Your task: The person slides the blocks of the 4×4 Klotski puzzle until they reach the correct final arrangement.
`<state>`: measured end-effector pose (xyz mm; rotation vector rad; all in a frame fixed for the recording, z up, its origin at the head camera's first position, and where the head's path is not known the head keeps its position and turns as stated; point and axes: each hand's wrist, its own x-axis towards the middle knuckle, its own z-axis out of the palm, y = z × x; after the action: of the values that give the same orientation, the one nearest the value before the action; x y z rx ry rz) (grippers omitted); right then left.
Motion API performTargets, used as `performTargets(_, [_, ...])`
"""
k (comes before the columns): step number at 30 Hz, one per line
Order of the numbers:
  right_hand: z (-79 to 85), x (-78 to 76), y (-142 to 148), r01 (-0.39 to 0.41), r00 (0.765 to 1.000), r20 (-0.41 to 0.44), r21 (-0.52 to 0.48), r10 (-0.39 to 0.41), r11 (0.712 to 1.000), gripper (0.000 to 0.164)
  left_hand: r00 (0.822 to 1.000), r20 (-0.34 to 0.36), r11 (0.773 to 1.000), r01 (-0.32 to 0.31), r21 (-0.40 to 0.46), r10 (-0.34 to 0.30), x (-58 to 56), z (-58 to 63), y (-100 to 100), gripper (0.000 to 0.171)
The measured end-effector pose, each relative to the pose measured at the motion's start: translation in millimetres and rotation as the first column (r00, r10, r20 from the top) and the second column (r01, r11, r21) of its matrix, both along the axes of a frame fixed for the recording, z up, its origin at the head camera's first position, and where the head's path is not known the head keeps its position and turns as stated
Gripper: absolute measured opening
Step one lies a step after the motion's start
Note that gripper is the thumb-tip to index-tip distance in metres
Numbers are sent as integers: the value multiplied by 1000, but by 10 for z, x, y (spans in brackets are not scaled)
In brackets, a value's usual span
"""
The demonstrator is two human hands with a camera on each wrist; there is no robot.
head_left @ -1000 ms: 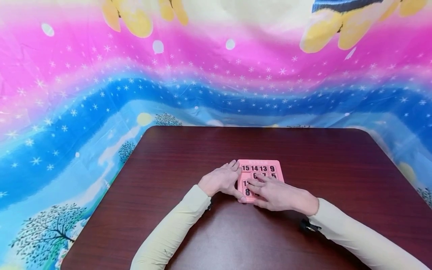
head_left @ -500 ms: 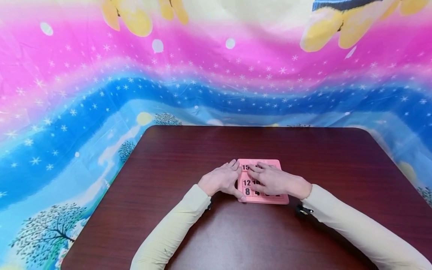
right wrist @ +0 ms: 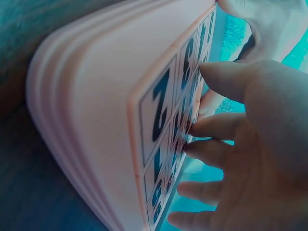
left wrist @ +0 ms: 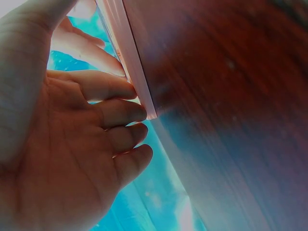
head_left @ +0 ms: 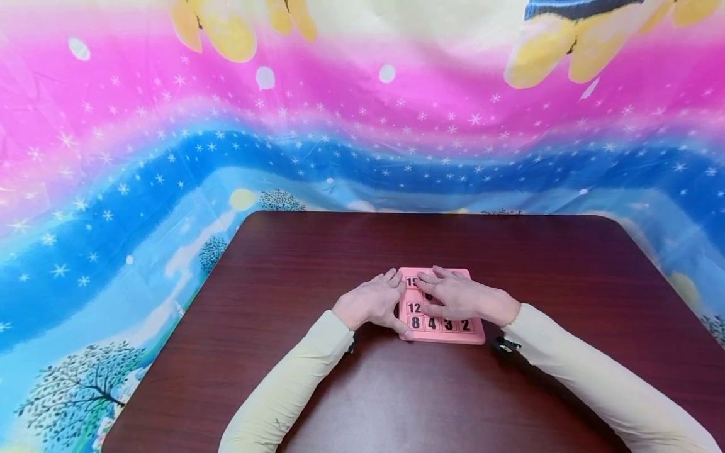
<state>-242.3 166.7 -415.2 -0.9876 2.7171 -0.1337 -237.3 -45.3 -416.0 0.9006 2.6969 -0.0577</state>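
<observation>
A pink number slide puzzle (head_left: pixel 476 332) lies flat on the table, its square tiles printed with black numbers. Along the front row I read 8, 4, 3 and 2; a gap shows at the left of the second row. My left hand (head_left: pixel 370 302) holds the puzzle's left side, thumb at the near corner and fingers at the far part of the edge. In the left wrist view those fingertips (left wrist: pixel 137 111) touch the frame's side. Over the upper tiles my right hand (head_left: pixel 461 297) is spread, hiding several numbers. Its fingertips (right wrist: pixel 192 127) rest on or just above the tiles in the right wrist view.
The dark reddish-brown wooden table (head_left: pixel 317 251) has rounded far corners. Behind and beside it hangs a colourful printed cloth (head_left: pixel 340 138) with snowflakes and trees. Black wrist straps (head_left: pixel 506 346) sit beneath the light sleeves (head_left: pixel 589 377).
My right hand has moved from the front rows toward the far rows of the puzzle, uncovering the front-row numbers. The left hand and the puzzle's frame have stayed in place.
</observation>
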Motion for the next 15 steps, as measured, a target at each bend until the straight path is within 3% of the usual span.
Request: performTargets(15, [-15, 87, -21, 2, 1000, 1, 11, -2, 1000, 68, 1000, -7, 1000, -3, -26, 3, -3, -25, 13, 116])
